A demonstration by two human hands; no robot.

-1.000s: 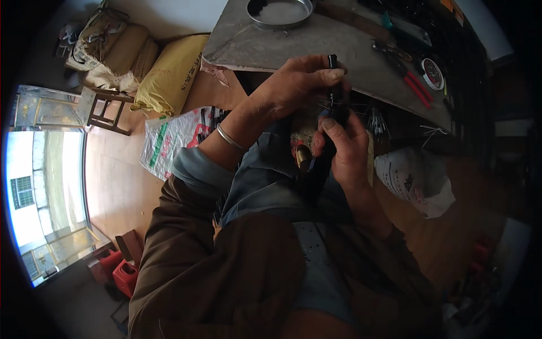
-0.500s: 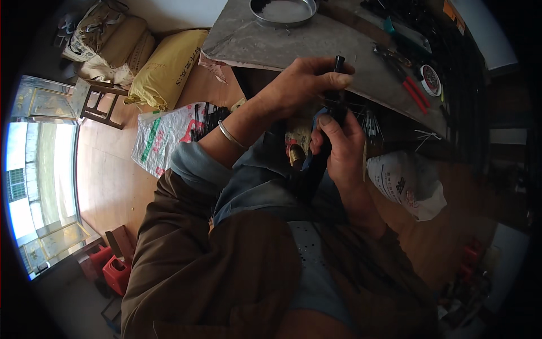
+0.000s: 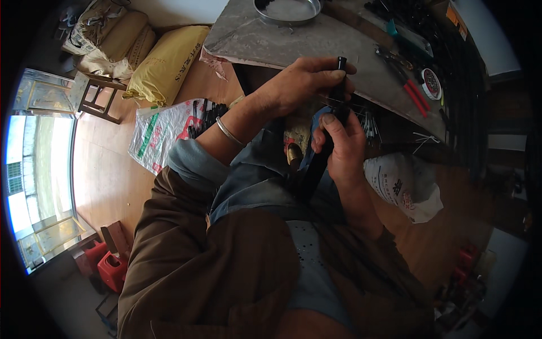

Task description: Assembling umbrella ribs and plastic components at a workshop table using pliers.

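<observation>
My left hand (image 3: 307,82) is closed around a slim black rod-shaped piece (image 3: 342,62), whose flared end sticks up past the thumb. Just below it, my right hand (image 3: 343,141) grips a black part in line with that piece, thumb pressed on top. Fine thin wires show in the small gap between the hands. From under the right hand a long dark strip (image 3: 313,178) runs down toward my lap; whether it joins the held part I cannot tell. Fingers hide most of what is held.
A grey worktable (image 3: 248,42) ahead carries a round metal dish (image 3: 288,12), red-handled pliers (image 3: 415,96) and a small round tin (image 3: 431,83). Thin metal rods (image 3: 370,127) hang below its edge. Sacks (image 3: 169,62), a wooden stool (image 3: 99,99) and a white bag (image 3: 403,183) stand around.
The whole view has shifted slightly. Both hands keep their grips on the black parts in nearly the same place.
</observation>
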